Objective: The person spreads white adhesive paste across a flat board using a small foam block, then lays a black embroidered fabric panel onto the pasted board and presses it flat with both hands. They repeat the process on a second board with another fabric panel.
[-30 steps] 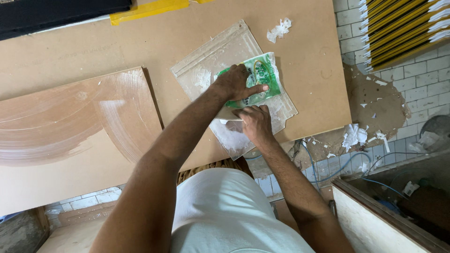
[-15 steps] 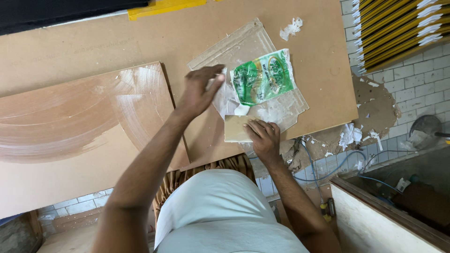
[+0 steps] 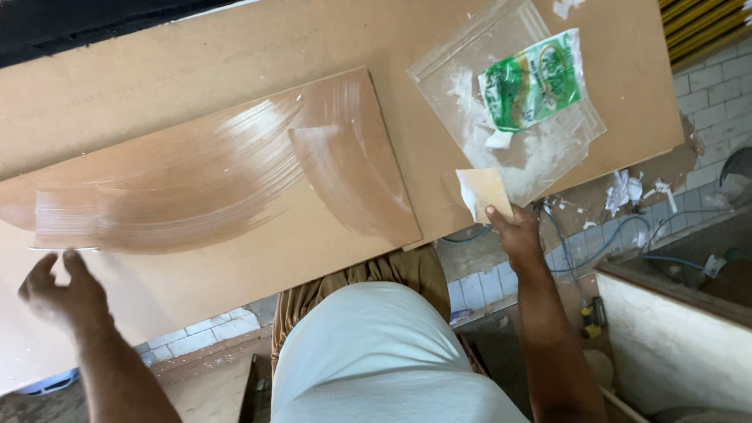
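Cardboard scraper pinched in right hand grip, glue-smeared.

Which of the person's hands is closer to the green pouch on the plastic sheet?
Right. The right hand holds a small tan card just below the green pouch. The left hand is far across the glue-smeared board, near its left end.

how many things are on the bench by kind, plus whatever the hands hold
Brown boards: 2, a large bench board and a smaller glue-smeared panel on top.
Clear plastic sheets: 1, smeared white.
Green and white pouches: 1, lying on the sheet.
Spreader cards: 1, in the grip of the right hand.
Left hand: holds nothing.
Total: 5
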